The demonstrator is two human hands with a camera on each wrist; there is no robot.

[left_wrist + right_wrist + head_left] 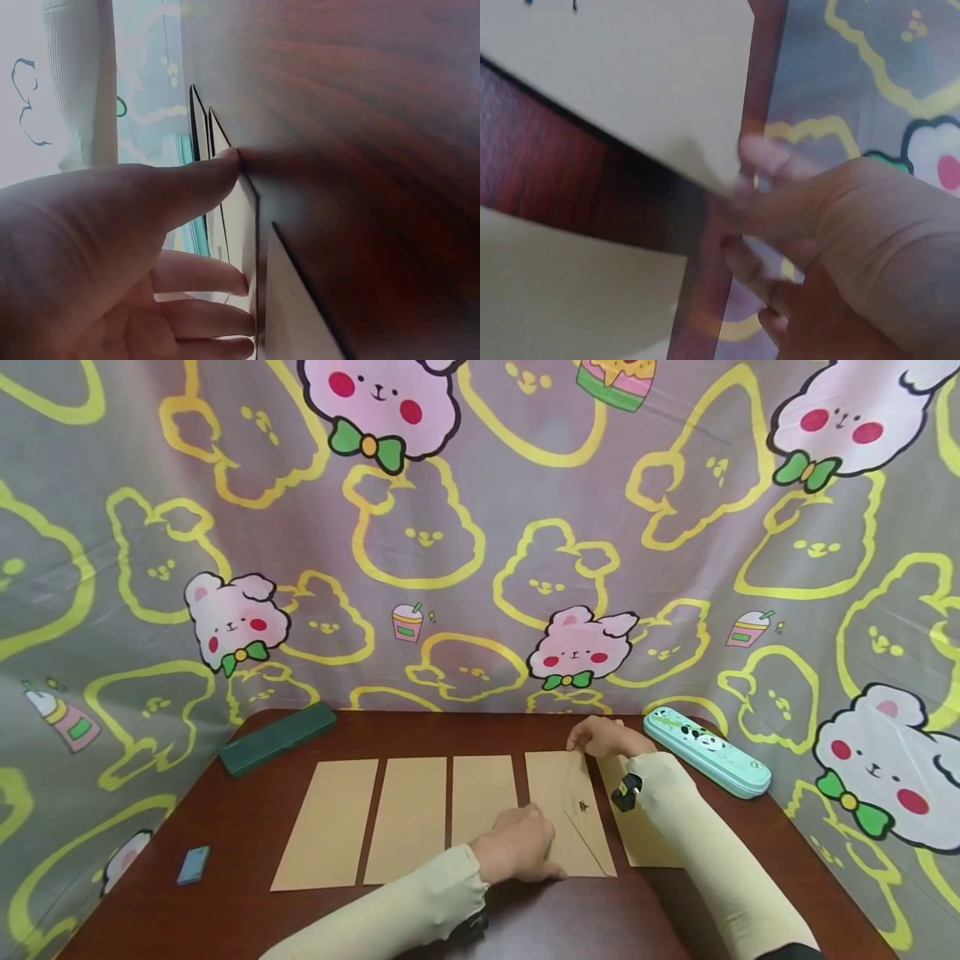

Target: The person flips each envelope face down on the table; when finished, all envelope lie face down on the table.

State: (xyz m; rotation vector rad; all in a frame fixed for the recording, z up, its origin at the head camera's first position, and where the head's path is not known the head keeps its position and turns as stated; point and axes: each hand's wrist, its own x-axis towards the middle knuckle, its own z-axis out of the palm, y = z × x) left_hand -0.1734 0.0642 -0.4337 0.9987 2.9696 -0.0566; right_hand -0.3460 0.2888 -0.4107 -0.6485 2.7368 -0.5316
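Five kraft paper envelopes lie in a row in the head view. The fourth envelope from the left shows a pointed flap and a small dark crown-like print. My left hand rests at its left side, with the thumb on the near edge and extended fingers on the paper. Around the far right corner of that envelope, my right hand touches the paper with loosely bent fingers. The fifth envelope lies partly hidden under the right forearm.
Left of the hands are the first, second and third envelopes. A dark green case lies back left, a mint panda pencil case back right. A small blue block sits near the left edge. Patterned fabric hangs behind the table.
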